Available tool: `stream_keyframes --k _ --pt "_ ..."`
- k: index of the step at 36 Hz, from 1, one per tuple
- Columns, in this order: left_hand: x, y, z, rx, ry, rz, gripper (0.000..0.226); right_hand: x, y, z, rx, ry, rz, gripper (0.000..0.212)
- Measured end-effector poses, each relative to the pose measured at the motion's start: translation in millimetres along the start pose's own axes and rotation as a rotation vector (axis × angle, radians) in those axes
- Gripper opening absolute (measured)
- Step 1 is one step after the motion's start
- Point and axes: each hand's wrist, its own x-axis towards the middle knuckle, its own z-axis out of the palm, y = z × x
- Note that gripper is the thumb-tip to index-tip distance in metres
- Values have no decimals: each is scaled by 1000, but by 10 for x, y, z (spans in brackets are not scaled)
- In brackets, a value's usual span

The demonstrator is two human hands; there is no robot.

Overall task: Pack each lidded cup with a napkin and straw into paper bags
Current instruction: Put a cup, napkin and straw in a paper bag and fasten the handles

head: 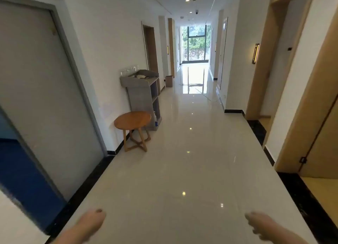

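I look down a long corridor with a glossy pale floor. My left hand (89,223) shows at the bottom left, blurred, fingers held loosely together and empty. My right hand (261,225) shows at the bottom right, also blurred, fingers relaxed and empty. A grey counter unit (140,90) stands against the left wall some way ahead, with clear cups (128,70) and pale items on its top. A brown paper bag (169,81) stands on the floor beyond it. Napkins and straws cannot be made out from here.
A small round wooden table (133,120) stands in front of the grey unit by the left wall. A grey door (42,90) is at my left, wooden doorways at my right. A thin cable (204,95) lies on the floor far ahead, near the window.
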Motion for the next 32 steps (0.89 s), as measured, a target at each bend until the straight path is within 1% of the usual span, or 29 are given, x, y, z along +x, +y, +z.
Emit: stream_keyframes --k 1,2,3,5,8,10,14,19,26,32 --pt "107 403 -136 -13 48 68 46 92 -379 -144 -5 30 -128 27" --pt "187 744 -290 -21 70 106 46 189 -683 -323 -51 40 -214 25" --pt "257 1080 -442 -49 123 189 47 289 -1046 -480 -54 64 -331 29" --pt "314 1769 -784 -40 231 321 50 318 -1767 -802 -49 107 -497 41" --pt "409 2462 -1101 -49 301 400 55 407 -2534 -1147 -117 186 -630 50" --pt "445 2807 -1253 -58 329 438 59 454 -2956 -1312 -197 196 -684 55" --pt "662 3160 -1360 -73 382 455 67 711 -3606 -1433 -242 211 -747 62" --pt "1208 3318 -1433 -82 388 495 72 1211 -4243 -1162 -257 229 -778 66" --pt "2541 3555 -1640 -122 370 471 83 2188 -5063 -791 -364 214 -768 70" --pt "3665 4063 -1796 -171 356 529 85 3014 -5705 -844 -403 256 -736 70"
